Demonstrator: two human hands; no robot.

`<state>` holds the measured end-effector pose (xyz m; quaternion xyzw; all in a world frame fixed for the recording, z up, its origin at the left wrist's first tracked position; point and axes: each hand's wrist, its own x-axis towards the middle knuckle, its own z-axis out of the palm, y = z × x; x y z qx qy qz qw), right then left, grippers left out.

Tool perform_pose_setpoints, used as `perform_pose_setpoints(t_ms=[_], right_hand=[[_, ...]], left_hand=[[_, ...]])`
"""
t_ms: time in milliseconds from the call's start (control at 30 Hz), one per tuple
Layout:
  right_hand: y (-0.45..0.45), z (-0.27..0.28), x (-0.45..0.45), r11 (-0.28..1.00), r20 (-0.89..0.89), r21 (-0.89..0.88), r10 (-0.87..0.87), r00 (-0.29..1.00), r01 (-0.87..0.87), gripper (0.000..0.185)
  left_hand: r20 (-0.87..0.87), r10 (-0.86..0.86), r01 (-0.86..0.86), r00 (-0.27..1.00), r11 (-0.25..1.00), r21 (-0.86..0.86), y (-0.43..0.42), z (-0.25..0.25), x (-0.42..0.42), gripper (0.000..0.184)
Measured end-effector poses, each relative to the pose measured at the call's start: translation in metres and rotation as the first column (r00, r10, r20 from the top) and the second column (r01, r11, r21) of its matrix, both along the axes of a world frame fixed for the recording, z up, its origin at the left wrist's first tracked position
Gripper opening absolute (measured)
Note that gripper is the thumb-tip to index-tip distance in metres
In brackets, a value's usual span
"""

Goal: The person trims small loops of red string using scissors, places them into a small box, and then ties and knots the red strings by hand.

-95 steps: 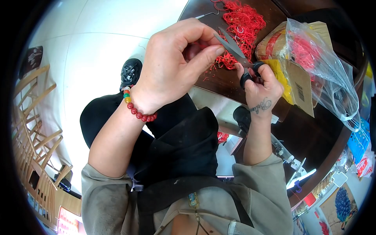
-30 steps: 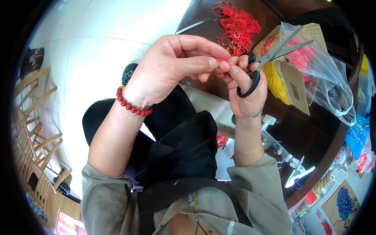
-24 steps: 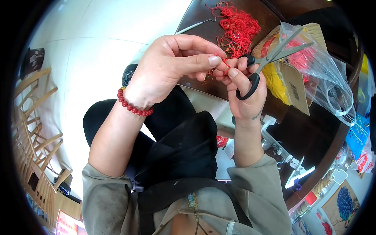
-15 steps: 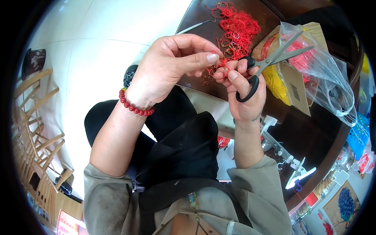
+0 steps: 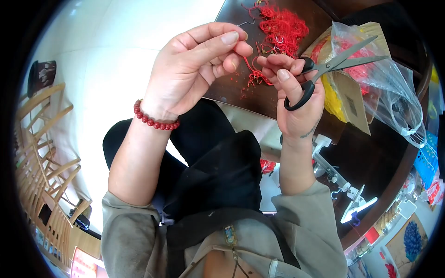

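Observation:
Black-handled scissors (image 5: 320,69) rest in my right hand (image 5: 296,92), their handles round its fingers and their blades parted, pointing right. My left hand (image 5: 190,65), a red bead bracelet (image 5: 155,123) at its wrist, pinches thumb and forefinger together. A red cord (image 5: 248,65) hangs by its fingertips, and I cannot make out whether it runs into the pinch. Beyond the hands, a tangled pile of red cords (image 5: 289,28) lies on the dark table (image 5: 236,90). The two hands are apart.
Right of the pile stand an open cardboard box (image 5: 354,104) and a clear plastic bag (image 5: 394,102) with red material inside. A thin metal hook tool (image 5: 247,22) lies behind my left hand. White metal clamp-like parts (image 5: 331,171) sit at the lower right. Wooden chairs (image 5: 51,171) stand at far left.
My left hand has moved up and left, away from my right hand, which has shifted slightly right with the scissors. The red cord between them is no longer at my right fingertips.

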<state>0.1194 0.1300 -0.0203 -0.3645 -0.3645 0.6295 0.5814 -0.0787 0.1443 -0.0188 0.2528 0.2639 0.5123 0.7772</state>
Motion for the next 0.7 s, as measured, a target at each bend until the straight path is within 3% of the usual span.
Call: perform_pose_setpoints(t_ms=[233, 300, 367, 467, 567, 700], right_hand=[[-0.001, 0.000, -0.030, 0.998, 0.040, 0.065, -0.007, 0.999, 0.004, 0.020], [0.000, 0.000, -0.036, 0.997, -0.056, 0.047, 0.056, 0.997, -0.054, 0.020], [0.000, 0.001, -0.039, 0.999, -0.039, 0.020, 0.035, 0.999, -0.034, 0.019], [0.000, 0.000, -0.039, 0.998, 0.065, 0.014, 0.055, 0.996, -0.056, 0.019], [0.000, 0.003, -0.038, 0.999, 0.074, -0.008, 0.032, 0.997, -0.032, 0.019], [-0.002, 0.004, -0.041, 0.999, 0.024, -0.032, 0.019, 1.000, -0.018, 0.020]], left_hand=[[0.161, 0.035, -0.020, 0.986, 0.995, -0.096, 0.000, 0.001, 0.008, 0.022], [0.204, 0.035, -0.012, 0.978, 0.994, -0.113, -0.001, 0.000, 0.008, 0.021], [0.243, 0.033, -0.004, 0.969, 0.993, -0.118, 0.000, 0.001, 0.007, 0.021], [0.212, 0.017, 0.008, 0.977, 0.993, -0.115, 0.000, 0.002, 0.005, 0.022], [0.115, 0.011, 0.002, 0.993, 0.994, -0.111, -0.002, 0.010, 0.007, 0.024], [0.132, 0.024, -0.010, 0.991, 0.994, -0.110, -0.001, 0.004, 0.003, 0.023]])
